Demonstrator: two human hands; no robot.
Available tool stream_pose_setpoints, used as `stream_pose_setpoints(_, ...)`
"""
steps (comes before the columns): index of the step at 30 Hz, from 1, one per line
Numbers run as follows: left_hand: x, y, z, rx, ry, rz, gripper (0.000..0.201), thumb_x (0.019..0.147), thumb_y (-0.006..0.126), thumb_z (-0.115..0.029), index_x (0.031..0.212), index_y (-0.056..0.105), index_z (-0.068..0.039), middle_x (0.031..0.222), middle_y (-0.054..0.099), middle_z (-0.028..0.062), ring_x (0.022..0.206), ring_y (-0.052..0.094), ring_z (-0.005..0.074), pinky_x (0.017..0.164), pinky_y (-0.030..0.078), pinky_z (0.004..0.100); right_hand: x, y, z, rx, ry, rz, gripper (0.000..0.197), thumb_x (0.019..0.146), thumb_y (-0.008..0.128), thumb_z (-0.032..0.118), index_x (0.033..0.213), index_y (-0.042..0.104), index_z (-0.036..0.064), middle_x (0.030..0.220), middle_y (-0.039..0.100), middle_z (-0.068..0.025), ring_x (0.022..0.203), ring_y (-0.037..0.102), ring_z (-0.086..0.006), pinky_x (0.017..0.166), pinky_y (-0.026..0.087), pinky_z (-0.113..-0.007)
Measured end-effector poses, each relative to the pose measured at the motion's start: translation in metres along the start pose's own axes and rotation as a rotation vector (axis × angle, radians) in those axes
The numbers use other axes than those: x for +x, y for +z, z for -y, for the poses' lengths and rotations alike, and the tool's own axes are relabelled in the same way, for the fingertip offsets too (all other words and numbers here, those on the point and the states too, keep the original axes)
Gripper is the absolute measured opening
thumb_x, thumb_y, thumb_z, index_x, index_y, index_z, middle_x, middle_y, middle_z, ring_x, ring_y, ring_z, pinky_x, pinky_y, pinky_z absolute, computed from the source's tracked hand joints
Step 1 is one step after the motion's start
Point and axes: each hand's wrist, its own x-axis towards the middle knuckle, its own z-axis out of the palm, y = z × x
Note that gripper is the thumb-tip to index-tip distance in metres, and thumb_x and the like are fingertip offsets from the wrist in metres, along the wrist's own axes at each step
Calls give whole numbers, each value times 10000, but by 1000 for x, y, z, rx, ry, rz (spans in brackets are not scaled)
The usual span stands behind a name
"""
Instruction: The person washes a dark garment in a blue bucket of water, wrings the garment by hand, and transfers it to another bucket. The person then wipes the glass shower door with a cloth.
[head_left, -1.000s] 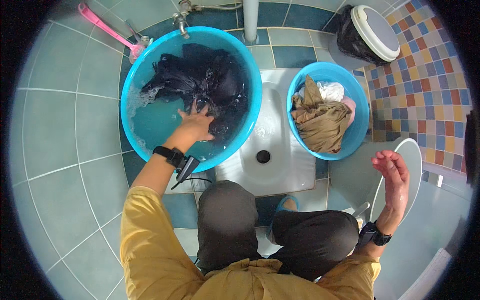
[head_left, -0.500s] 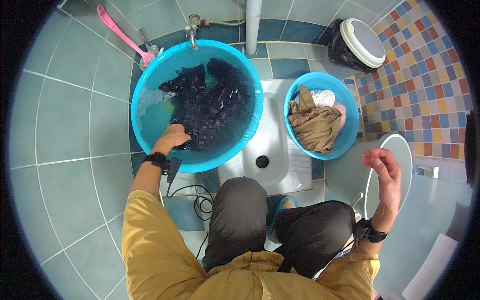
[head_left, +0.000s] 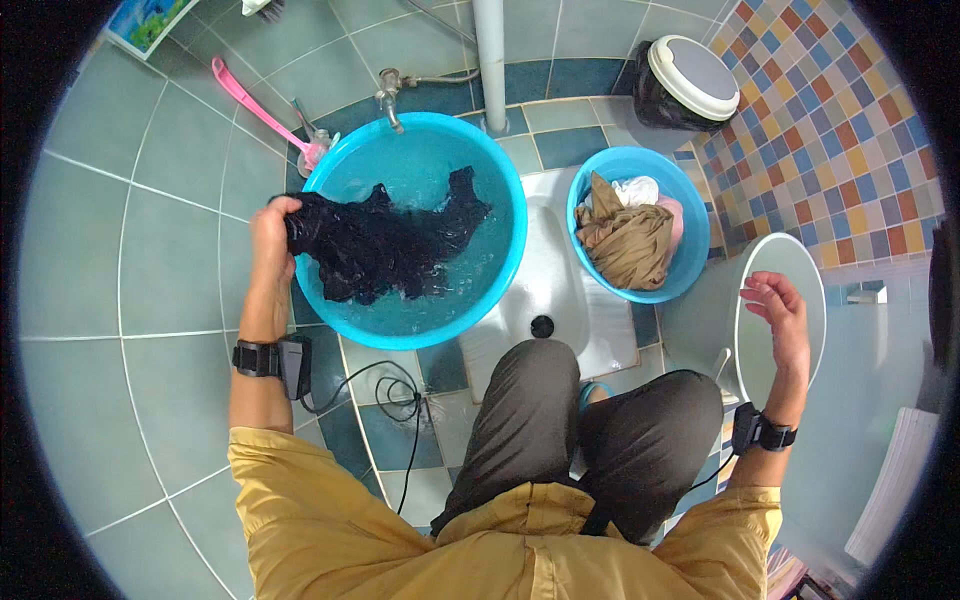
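My left hand grips one end of a wet black garment and holds it up over the left rim of a large blue basin. The rest of the cloth trails through the water in that basin; what kind of garment it is I cannot make out. Out to the right, my right hand hangs in the air above a tall pale bucket, fingers apart and loosely bent, holding nothing. A smaller blue basin with a crumpled brown garment, white cloth and pink cloth stands right of the large one.
A white squat toilet lies between the basins. Behind the large basin are a tap, a white pipe and a pink long-handled brush. A lidded bin stands far right. A black cable hangs from my left wrist strap.
My left hand has risen out of the water to the basin's left rim, pulling the black garment up and leftward. My right hand stays raised near the bucket.
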Motion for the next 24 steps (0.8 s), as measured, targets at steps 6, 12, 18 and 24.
stream_pose_setpoints(6,-6,0,-37,11,-41,38,152,716,548,-143,758,588,-3,657,595,72,544,576,179,486,455,267,4,-31,-10,-33,49,-60,223,859,492,203,1009,554,49,968,593,-56,884,578,-149,728,439,-249)
stream_pose_setpoints(12,29,-8,-8,-63,-156,119,199,765,553,-151,894,565,0,801,608,87,688,598,197,593,493,311,10,-52,-33,-33,105,-141,264,873,471,220,1055,528,37,1002,583,-68,894,568,-146,735,437,-253)
stream_pose_setpoints(18,43,16,22,-76,-24,354,592,735,629,-155,1219,353,47,1127,490,184,1046,487,223,821,449,371,26,-35,-34,-52,111,-99,272,869,485,239,1053,534,44,998,581,-67,901,568,-147,737,435,-249)
stream_pose_setpoints(24,56,-23,117,1223,290,456,933,666,706,-314,1365,118,-123,1350,198,247,1199,294,414,982,270,482,31,-41,-44,-40,123,-91,263,859,494,228,1029,546,34,997,587,-84,904,572,-174,751,430,-267)
